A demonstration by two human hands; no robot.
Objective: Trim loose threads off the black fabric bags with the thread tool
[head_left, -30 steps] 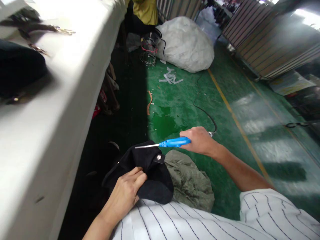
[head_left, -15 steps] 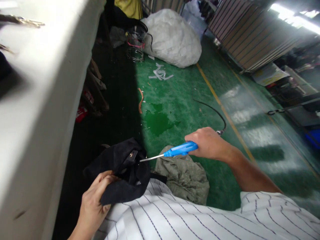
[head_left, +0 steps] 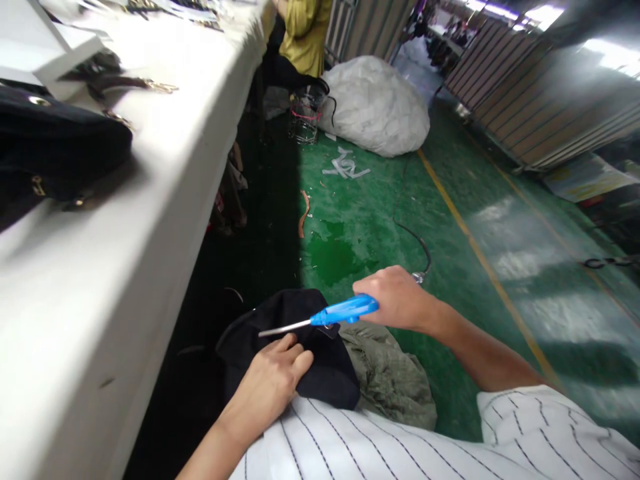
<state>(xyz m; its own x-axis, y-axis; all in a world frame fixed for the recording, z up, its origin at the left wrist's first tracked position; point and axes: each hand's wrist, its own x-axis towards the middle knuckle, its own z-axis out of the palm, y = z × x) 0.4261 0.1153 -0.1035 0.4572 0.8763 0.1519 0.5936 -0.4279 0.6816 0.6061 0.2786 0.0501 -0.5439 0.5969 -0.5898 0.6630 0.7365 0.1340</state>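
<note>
In my right hand (head_left: 397,299) is a blue air blow gun (head_left: 345,309), my fingers wrapped round its handle. Its thin metal nozzle points left, over a black fabric bag (head_left: 327,377) low in front of my striped shirt. My left hand (head_left: 275,375) grips the bag's near side with fingers curled on the cloth, close under the nozzle. A small dark tab with a metal stud shows on the bag below the gun's front end. A black hose (head_left: 417,243) runs from behind my right hand onto the floor.
On my left stands a long white table (head_left: 165,220) with a black bag (head_left: 60,143) and straps with metal clips. A big white sack (head_left: 377,107), a wire basket (head_left: 305,120) and a person in a yellow top (head_left: 305,40) are ahead. A grey-green cloth heap (head_left: 395,380) lies by my legs.
The bag has been turned and moved right, and my left hand has shifted onto its upper face. The blow gun has moved slightly left across the bag. My view has tilted up and left.
</note>
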